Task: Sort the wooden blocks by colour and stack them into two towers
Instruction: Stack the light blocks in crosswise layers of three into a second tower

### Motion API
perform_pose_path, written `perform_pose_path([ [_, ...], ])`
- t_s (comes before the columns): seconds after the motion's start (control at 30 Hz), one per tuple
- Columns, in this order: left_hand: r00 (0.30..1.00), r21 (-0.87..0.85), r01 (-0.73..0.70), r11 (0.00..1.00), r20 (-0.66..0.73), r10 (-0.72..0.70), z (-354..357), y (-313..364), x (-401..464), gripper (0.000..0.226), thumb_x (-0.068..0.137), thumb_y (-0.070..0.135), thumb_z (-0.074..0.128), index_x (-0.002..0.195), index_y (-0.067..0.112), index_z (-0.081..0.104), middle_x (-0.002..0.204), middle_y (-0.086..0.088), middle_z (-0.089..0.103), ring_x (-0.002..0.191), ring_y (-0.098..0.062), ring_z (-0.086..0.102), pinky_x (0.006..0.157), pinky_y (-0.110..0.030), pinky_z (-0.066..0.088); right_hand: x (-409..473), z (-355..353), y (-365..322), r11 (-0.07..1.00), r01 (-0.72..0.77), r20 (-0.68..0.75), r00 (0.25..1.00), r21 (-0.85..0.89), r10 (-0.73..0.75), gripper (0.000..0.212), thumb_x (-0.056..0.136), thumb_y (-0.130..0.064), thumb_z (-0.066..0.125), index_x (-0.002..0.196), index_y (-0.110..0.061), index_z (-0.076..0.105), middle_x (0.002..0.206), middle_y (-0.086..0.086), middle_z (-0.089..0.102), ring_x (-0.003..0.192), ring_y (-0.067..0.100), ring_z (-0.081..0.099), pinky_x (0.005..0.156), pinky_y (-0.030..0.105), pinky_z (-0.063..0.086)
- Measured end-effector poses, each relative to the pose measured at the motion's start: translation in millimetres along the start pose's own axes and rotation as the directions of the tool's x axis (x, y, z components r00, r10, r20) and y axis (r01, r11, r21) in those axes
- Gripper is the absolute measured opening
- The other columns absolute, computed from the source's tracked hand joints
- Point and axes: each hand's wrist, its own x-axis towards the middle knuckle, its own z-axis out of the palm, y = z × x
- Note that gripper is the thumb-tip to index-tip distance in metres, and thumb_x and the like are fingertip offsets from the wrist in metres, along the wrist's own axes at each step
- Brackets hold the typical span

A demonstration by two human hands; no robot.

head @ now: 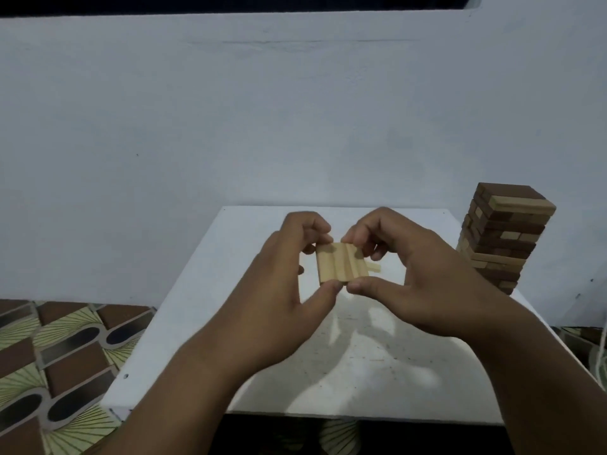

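Note:
Three light wooden blocks [341,262] lie side by side as a flat layer above the middle of the white table [184,323]. My left hand [289,274] pinches the layer's left part between thumb and fingers. My right hand [404,267] pinches the right part the same way. Under the layer a further light block [374,267] pokes out to the right. A tall mixed tower [502,234] of dark brown and light blocks stands at the table's far right corner.
A pale wall rises directly behind the table. Patterned brown, green and black floor tiles [59,356] show to the left and under the table's front edge. A thin cord [602,349] hangs at the right border.

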Motion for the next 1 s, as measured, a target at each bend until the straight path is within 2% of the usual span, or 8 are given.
perform_pose_path([
  [0.13, 0.997, -0.015, 0.073, 0.997, -0.037, -0.074, -31, -14, -4, 0.052, 0.084, 0.029, 0.071, 0.117, 0.043, 0.034, 0.121, 0.024, 0.056, 0.122, -0.003, 0.049, 0.09, -0.027, 0.045, 29, 17, -16, 0.999, 0.041, 0.053, 0.998, 0.01, -0.041, 0.037, 0.077, -0.039, 0.078, 0.102, -0.037, 0.051, 0.107, -0.011, 0.061, 0.099, 0.013, 0.055, 0.084, 0.041, 0.05],
  [0.23, 0.987, -0.002, 0.143, 0.99, -0.069, -0.143, -47, -30, -10, 0.058, 0.084, 0.031, 0.073, 0.12, 0.045, 0.029, 0.121, 0.027, 0.057, 0.118, -0.002, 0.05, 0.09, -0.027, 0.045, 46, 32, -24, 0.998, 0.057, 0.113, 0.992, 0.025, -0.059, 0.035, 0.079, -0.038, 0.076, 0.102, -0.038, 0.05, 0.107, -0.013, 0.058, 0.093, 0.017, 0.056, 0.082, 0.035, 0.05],
  [0.4, 0.972, -0.009, 0.225, 0.974, -0.072, -0.225, -54, -53, -16, 0.057, 0.083, 0.034, 0.074, 0.119, 0.042, 0.03, 0.119, 0.027, 0.058, 0.117, 0.0, 0.049, 0.089, -0.024, 0.043, 63, 55, -25, 1.0, 0.022, 0.209, 0.978, -0.014, -0.018, 0.032, 0.082, -0.039, 0.074, 0.102, -0.043, 0.048, 0.106, -0.012, 0.055, 0.09, 0.019, 0.057, 0.084, 0.04, 0.052],
  [0.47, 0.968, -0.012, 0.244, 0.97, -0.062, -0.244, -51, -60, -17, 0.056, 0.084, 0.033, 0.073, 0.119, 0.042, 0.031, 0.118, 0.026, 0.058, 0.117, 0.001, 0.049, 0.09, -0.023, 0.042, 65, 60, -21, 1.0, -0.001, 0.227, 0.974, -0.02, 0.005, 0.031, 0.083, -0.038, 0.073, 0.102, -0.043, 0.049, 0.105, -0.011, 0.054, 0.081, 0.013, 0.057, 0.08, 0.038, 0.051],
  [0.5, 0.965, -0.01, 0.255, 0.967, -0.056, -0.255, -49, -64, -18, 0.056, 0.084, 0.033, 0.073, 0.118, 0.042, 0.031, 0.118, 0.026, 0.058, 0.117, 0.001, 0.049, 0.09, -0.022, 0.041, 65, 62, -19, 1.0, -0.009, 0.237, 0.971, -0.023, 0.015, 0.031, 0.084, -0.038, 0.073, 0.102, -0.042, 0.049, 0.105, -0.011, 0.054, 0.071, 0.006, 0.053, 0.074, 0.033, 0.049],
  [0.57, 0.962, -0.002, 0.27, 0.963, -0.041, -0.27, -45, -70, -19, 0.056, 0.084, 0.033, 0.073, 0.119, 0.044, 0.03, 0.118, 0.026, 0.058, 0.117, 0.002, 0.048, 0.091, -0.022, 0.041, 64, 66, -16, 0.999, -0.037, 0.258, 0.965, -0.032, 0.044, 0.03, 0.085, -0.036, 0.073, 0.102, -0.042, 0.048, 0.105, -0.013, 0.052, 0.059, 0.003, 0.043, 0.064, 0.025, 0.04],
  [0.73, 0.958, 0.003, 0.287, 0.958, -0.025, -0.287, -38, -78, -22, 0.06, 0.084, 0.03, 0.073, 0.122, 0.045, 0.03, 0.119, 0.025, 0.057, 0.118, 0.001, 0.047, 0.094, -0.023, 0.042, 59, 70, -10, 0.997, -0.069, 0.275, 0.959, -0.035, 0.076, 0.033, 0.085, -0.037, 0.073, 0.103, -0.045, 0.046, 0.106, -0.017, 0.052, 0.064, 0.001, 0.037, 0.064, 0.024, 0.034],
  [1.0, 0.955, 0.001, 0.296, 0.955, -0.027, -0.296, -32, -83, -22, 0.065, 0.084, 0.031, 0.074, 0.127, 0.047, 0.028, 0.119, 0.024, 0.056, 0.118, 0.001, 0.048, 0.096, -0.025, 0.043, 57, 74, -5, 0.995, -0.087, 0.28, 0.955, -0.039, 0.094, 0.034, 0.086, -0.036, 0.073, 0.104, -0.045, 0.046, 0.11, -0.019, 0.051, 0.065, 0.0, 0.038, 0.064, 0.025, 0.035],
])
